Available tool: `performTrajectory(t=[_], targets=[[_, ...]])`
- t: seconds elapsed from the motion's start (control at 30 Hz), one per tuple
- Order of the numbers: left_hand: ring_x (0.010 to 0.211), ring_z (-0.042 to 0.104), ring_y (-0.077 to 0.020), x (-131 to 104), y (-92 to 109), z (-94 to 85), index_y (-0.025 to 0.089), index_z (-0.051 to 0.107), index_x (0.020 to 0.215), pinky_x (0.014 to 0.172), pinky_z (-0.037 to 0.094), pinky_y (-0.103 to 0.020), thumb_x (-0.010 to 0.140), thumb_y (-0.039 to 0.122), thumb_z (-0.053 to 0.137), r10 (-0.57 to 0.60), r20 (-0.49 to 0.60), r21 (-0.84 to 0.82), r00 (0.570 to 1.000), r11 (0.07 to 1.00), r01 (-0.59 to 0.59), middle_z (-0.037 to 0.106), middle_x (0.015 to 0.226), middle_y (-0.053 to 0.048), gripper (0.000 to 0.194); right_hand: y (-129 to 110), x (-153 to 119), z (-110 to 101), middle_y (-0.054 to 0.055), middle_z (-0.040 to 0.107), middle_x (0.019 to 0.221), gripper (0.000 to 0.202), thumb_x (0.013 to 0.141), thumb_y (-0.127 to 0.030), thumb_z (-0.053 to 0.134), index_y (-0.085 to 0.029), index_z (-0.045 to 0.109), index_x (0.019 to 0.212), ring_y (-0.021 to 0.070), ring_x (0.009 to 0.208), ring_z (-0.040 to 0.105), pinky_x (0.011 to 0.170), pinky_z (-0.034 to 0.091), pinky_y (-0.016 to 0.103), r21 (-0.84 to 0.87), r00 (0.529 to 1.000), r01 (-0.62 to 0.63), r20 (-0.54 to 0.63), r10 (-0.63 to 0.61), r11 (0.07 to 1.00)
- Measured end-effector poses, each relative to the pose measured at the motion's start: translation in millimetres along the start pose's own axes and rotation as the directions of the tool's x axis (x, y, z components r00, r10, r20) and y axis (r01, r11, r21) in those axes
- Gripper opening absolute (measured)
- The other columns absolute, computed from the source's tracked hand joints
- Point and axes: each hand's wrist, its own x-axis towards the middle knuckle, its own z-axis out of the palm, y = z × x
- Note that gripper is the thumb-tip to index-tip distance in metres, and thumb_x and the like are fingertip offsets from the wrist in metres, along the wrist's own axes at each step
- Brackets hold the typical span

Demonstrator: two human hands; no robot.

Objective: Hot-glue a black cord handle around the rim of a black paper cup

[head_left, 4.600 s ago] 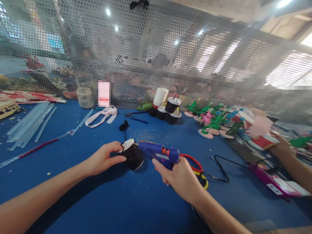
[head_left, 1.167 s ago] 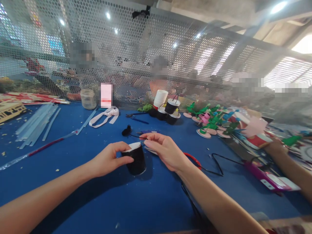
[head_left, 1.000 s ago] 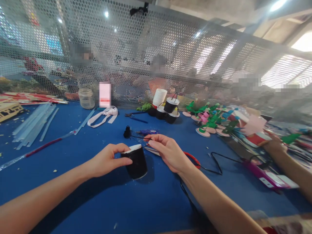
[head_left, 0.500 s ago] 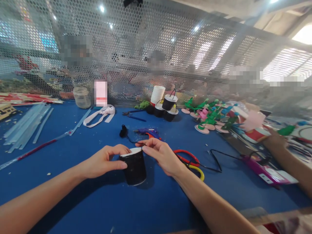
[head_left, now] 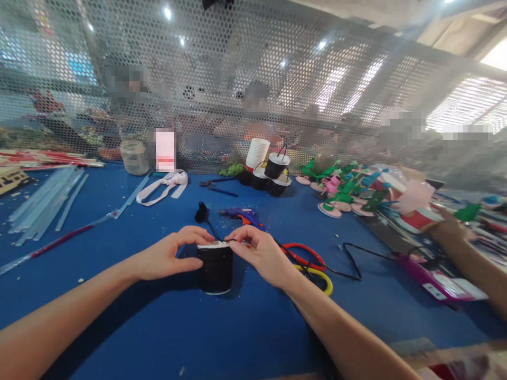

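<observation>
A paper cup wrapped in black (head_left: pixel 216 270), with a white rim, stands about upright in front of me. My left hand (head_left: pixel 174 253) grips its left side, thumb outside and fingertips at the rim. At the right of the rim my right hand (head_left: pixel 255 250) pinches a thin black cord (head_left: pixel 214 230). Behind the cup, that cord leads towards a small black bundle (head_left: pixel 201 212). Just beyond my right hand lies a blue and orange glue gun (head_left: pixel 243 214). What lies inside the cup is mostly hidden.
Red and yellow loops (head_left: pixel 325 282) and a purple power strip (head_left: pixel 425 277) lie to the right, near another person's arm (head_left: pixel 455 240). Black cups with handles (head_left: pixel 277 164) stand at the back. Glue sticks (head_left: pixel 43 203) and white ribbon (head_left: pixel 148 196) are left.
The cup has gone from tilted to nearly upright and shifted slightly left. My right hand's fingertips have come down a little at the rim, still pinching the cord.
</observation>
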Motion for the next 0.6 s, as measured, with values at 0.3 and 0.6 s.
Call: performTrajectory(t=[0.3, 0.6], targets=[[0.106, 0.045, -0.0209, 0, 19, 17.1, 0.016, 0.054, 0.073, 0.093, 0.035, -0.036, 0.068, 0.022, 0.059, 0.032, -0.188, 0.087, 0.982, 0.996, -0.016, 0.06, 0.091, -0.005, 0.01, -14, -9, 17, 0.002, 0.057, 0.075, 0.009, 0.073, -0.019, 0.05, -0.019, 0.046, 0.065, 0.0134, 0.07, 0.054, 0.067, 0.045, 0.027, -0.161, 0.994, 0.075, -0.06, -0.086, 0.984], [0.092, 0.053, -0.0175, 0, 18, 22.4, 0.014, 0.054, 0.072, 0.086, 0.04, -0.033, 0.074, 0.023, 0.054, 0.028, -0.186, -0.084, 0.982, 0.995, -0.044, 0.059, 0.091, -0.007, 0.009, -24, -17, 17, 0.002, 0.059, 0.075, 0.011, 0.073, -0.018, 0.051, -0.02, 0.046, 0.063, 0.0141, 0.07, 0.056, 0.067, 0.045, 0.028, -0.246, 0.975, 0.16, -0.11, -0.191, 0.956]])
